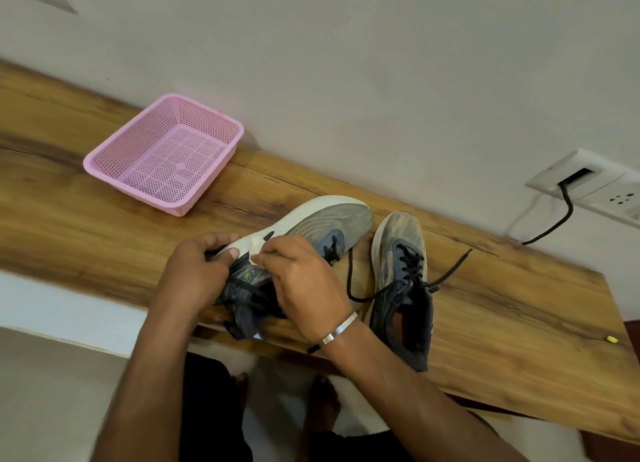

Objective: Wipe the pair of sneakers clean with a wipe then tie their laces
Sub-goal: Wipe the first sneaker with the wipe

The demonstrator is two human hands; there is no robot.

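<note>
In the upper left of the frame we see a pink mesh basket on the wooden surface, close to the wall; nothing lies in it. At the centre we hold one sneaker tipped onto its side, its white sole turned toward the upper left and its toe pointing toward the wall. Our left hand curls round its heel end, thumb pressed on the sole. Our right hand pinches a small white wipe against the edge of the sole, fingers bent over it, and it hides much of the shoe's collar. A metal bangle sits on that wrist. Just right of centre the second sneaker stands upright on the surface, its black laces untied and trailing loose toward both sides. At the right edge a wall socket carries a black cable. A small yellow object lies at the lower right.
</note>
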